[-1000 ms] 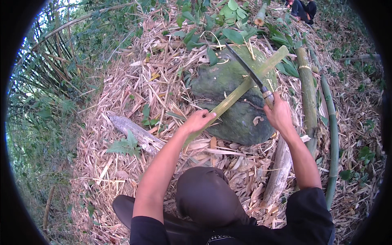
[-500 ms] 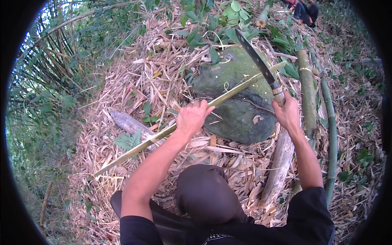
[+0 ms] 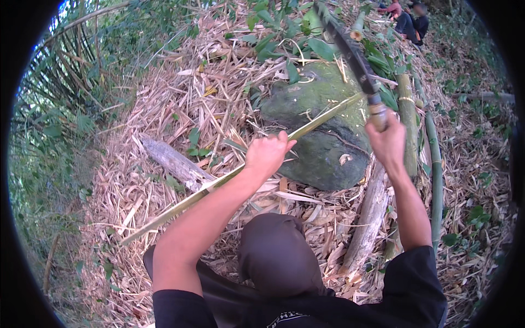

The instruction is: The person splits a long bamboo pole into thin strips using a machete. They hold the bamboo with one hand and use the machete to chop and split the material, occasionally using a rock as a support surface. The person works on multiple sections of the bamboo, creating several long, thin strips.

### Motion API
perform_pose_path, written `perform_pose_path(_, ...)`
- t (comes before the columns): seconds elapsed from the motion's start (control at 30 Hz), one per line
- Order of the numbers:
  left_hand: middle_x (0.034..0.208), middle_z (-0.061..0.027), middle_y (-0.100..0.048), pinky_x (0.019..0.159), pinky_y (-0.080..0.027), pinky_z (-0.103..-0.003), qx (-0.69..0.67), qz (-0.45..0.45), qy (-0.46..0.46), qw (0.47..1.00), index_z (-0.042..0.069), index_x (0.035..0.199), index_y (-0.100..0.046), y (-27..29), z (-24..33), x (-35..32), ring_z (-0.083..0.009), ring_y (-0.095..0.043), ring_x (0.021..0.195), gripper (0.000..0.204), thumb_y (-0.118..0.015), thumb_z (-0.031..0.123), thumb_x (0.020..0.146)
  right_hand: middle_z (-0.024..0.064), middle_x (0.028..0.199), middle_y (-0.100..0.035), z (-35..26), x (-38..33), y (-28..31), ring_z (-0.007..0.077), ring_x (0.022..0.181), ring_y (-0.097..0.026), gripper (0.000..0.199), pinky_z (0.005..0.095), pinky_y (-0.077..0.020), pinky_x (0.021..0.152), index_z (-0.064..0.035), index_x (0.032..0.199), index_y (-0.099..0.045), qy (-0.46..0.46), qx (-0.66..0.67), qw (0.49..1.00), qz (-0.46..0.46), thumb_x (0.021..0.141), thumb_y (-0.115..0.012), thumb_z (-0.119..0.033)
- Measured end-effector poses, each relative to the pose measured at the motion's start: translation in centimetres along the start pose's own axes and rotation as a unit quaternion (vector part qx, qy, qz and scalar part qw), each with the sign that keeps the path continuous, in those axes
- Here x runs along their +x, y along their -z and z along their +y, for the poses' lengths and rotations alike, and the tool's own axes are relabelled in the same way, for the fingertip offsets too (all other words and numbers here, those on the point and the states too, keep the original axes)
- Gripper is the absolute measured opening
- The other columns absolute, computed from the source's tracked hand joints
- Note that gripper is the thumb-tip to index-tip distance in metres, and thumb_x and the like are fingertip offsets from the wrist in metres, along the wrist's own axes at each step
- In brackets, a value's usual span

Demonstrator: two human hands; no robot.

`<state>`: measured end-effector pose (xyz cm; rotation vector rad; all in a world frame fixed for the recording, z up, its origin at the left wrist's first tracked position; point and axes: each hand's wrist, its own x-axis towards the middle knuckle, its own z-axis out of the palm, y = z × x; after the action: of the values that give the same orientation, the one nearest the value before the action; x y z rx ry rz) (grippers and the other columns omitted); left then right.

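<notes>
My left hand [image 3: 267, 157] is closed around a long split bamboo strip [image 3: 322, 117], which slants from the lower left up over a mossy rock [image 3: 322, 164]. The strip's far end lies over the top of the rock. In my right hand [image 3: 387, 143] is a machete [image 3: 355, 60], gripped by its pale handle. Its dark blade, slightly blurred, points up and to the left, above the strip's far end and apart from it. The fingers of both hands are wrapped tight, so parts of the handle and strip are hidden.
A weathered log [image 3: 178, 162] lies left of the rock, and another log [image 3: 367, 218] at its lower right. Green bamboo poles [image 3: 407, 131] run along the right. Dry leaves and shavings cover the ground. Two people [image 3: 411, 22] sit at the far upper right.
My right hand has lifted the machete away from the strip, its blade now higher in view. My left hand and the strip have shifted slightly right in the picture.
</notes>
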<state>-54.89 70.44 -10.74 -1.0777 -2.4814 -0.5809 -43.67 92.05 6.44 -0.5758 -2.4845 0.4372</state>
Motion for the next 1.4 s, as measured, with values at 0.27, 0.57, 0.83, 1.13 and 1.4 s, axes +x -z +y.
perform_pose_path(0.27, 0.056, -0.0099, -0.063, 0.044, -0.054, -0.037, -0.010, 0.025, -0.019, 0.999, 0.006, 0.082, -0.054, -0.2, 0.4, 0.2, -0.0262, -0.067, 0.050, 0.042, -0.051, 0.043, 0.102, 0.0117, 0.072, -0.067, 2.5, 0.6, -1.1, 0.0187, 0.060, -0.066, 0.023, 0.0334, -0.0538, 0.055, -0.0012, 0.099, -0.061, 0.236, -0.010, 0.965, 0.116, 0.081, -0.073, -0.009)
perform_pose_path(0.57, 0.060, -0.0099, -0.066, 0.049, -0.056, -0.042, -0.066, -0.004, 0.021, 0.998, 0.007, 0.087, -0.060, -2.2, 1.8, -0.4, -0.0287, -0.069, 0.054, 0.051, -0.044, 0.053, 0.101, 0.0286, 0.081, -0.067, 7.3, -1.8, -1.3, 0.0445, 0.080, -0.068, 0.037, 0.0489, -0.0528, 0.075, 0.0037, 0.101, -0.063, -0.034, -0.181, 0.977, -0.109, 0.074, -0.071, -0.020)
perform_pose_path(0.83, 0.068, -0.0104, -0.066, 0.051, -0.056, -0.040, -0.040, -0.037, 0.033, 0.998, 0.007, 0.096, -0.056, -0.7, -0.2, -0.6, -0.0281, -0.069, 0.060, 0.045, -0.056, 0.051, 0.095, 0.0292, 0.084, -0.068, 7.5, -1.3, -2.6, 0.0452, 0.081, -0.068, 0.036, 0.0492, -0.0525, 0.075, 0.0042, 0.100, -0.064, -0.039, -0.144, 0.981, -0.126, 0.074, -0.074, -0.019)
perform_pose_path(1.13, 0.079, -0.0153, -0.066, 0.058, -0.056, -0.044, -0.070, 0.012, 0.003, 0.997, 0.007, 0.105, -0.057, -1.9, -1.0, -1.7, -0.0327, -0.069, 0.073, 0.035, -0.059, 0.041, 0.095, 0.0255, 0.083, -0.068, 8.7, -0.8, -3.4, 0.0396, 0.076, -0.068, 0.035, 0.0450, -0.0522, 0.073, 0.0031, 0.101, -0.066, -0.055, -0.049, 0.991, -0.116, 0.074, -0.073, -0.019)
perform_pose_path(1.4, 0.081, -0.0245, -0.067, 0.077, -0.049, -0.056, -0.289, -0.199, 0.126, 0.928, 0.002, 0.099, -0.063, 0.7, -1.2, 1.4, -0.0454, -0.066, 0.085, 0.040, -0.046, 0.038, 0.103, 0.0263, 0.069, -0.064, 7.6, -0.9, -3.6, 0.0408, 0.063, -0.064, 0.030, 0.0464, -0.0501, 0.064, 0.0051, 0.093, -0.062, 0.011, -0.071, 0.996, -0.050, 0.075, -0.070, -0.017)
